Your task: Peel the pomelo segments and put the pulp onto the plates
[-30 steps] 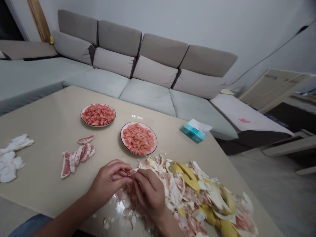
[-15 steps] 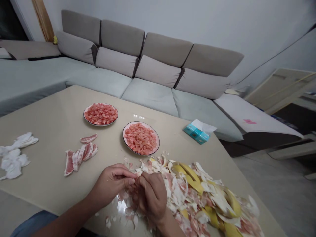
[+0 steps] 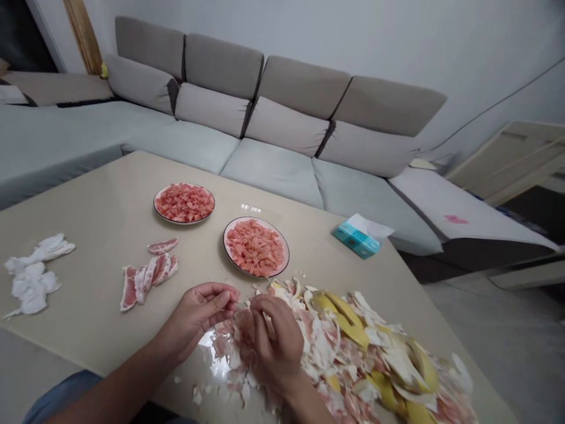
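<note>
My left hand (image 3: pixel 198 315) and my right hand (image 3: pixel 276 338) meet over the near edge of the table, fingers pinched on a pink pomelo segment (image 3: pixel 241 315) between them. Just right of my hands lies a big heap of white, pink and yellow pomelo peel (image 3: pixel 366 347). Beyond my hands stand two plates of peeled pink flesh, the nearer plate (image 3: pixel 256 247) and the farther plate (image 3: pixel 184 203). Several unpeeled segments (image 3: pixel 148 272) lie on the table to the left.
Crumpled white tissues (image 3: pixel 33 280) lie at the table's left edge. A teal tissue pack (image 3: pixel 357 238) sits near the far right edge. A grey corner sofa (image 3: pixel 273 135) runs behind the beige table (image 3: pixel 101 218). Floor and low furniture show to the right.
My hands have stayed together on the segment, the fingers shifting as they pull at it. The camera has drifted a little, so everything sits slightly right and lower.
</note>
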{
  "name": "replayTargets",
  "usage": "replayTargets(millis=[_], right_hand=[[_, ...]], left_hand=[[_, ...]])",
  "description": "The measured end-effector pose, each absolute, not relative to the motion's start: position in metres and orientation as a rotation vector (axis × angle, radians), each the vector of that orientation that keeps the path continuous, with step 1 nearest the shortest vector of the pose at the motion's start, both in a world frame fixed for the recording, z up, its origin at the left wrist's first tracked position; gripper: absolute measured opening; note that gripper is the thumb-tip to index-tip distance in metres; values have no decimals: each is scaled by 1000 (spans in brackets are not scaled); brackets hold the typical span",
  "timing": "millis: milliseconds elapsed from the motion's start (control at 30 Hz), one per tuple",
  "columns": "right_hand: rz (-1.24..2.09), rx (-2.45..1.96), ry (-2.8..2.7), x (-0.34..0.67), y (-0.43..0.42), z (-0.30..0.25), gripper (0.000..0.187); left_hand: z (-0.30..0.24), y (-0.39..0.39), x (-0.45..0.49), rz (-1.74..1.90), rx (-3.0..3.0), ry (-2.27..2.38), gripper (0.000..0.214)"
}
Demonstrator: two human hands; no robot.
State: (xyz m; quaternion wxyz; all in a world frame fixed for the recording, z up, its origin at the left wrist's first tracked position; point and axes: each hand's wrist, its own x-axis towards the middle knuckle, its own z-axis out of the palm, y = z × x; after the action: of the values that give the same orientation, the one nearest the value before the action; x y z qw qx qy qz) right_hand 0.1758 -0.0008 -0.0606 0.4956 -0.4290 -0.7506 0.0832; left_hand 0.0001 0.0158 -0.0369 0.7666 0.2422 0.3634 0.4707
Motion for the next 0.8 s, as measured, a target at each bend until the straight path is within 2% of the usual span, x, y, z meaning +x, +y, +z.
replayTargets(millis=[167, 300, 400, 567, 800], right_hand=[[354, -1063, -1748, 174, -4, -57, 29], [548, -1118, -1692, 168, -7, -45, 17], [644, -1162, -1588, 167, -6, -41, 9], [711, -1219, -1529, 168, -5, -40, 10], [639, -1174, -1606, 168, -6, -41, 12]], left_hand=[[-34, 14, 2, 1039, 560, 785, 19], [-36, 14, 3, 1036, 730, 796, 21], [-40, 15, 4, 1095, 936, 802, 12], [-45, 15, 5, 1123, 1095, 800, 9], [-40, 11, 4, 894, 874, 767, 28]])
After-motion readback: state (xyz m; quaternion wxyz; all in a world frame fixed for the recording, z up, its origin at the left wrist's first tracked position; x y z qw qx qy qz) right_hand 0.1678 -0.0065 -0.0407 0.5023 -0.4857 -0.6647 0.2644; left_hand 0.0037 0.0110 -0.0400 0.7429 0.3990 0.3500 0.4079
